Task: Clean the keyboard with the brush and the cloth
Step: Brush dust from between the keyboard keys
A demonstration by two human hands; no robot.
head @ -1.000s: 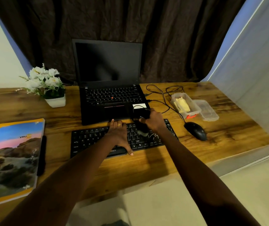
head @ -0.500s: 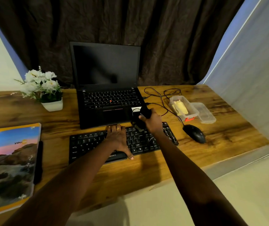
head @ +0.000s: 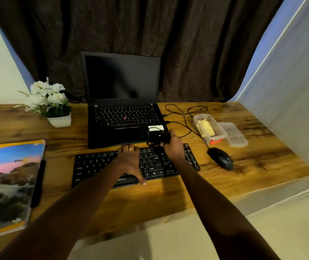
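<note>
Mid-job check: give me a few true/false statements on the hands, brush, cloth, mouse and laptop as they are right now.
1. The left hand rests flat on the keyboard. True.
2. The right hand holds the yellow cloth. False: it grips the brush; the cloth lies in the open box.
3. The mouse sits to the right of the keyboard. True.
4. The laptop is closed. False: it stands open with a dark screen.
5. The flower pot stands to the right of the laptop. False: it stands to its left.
</note>
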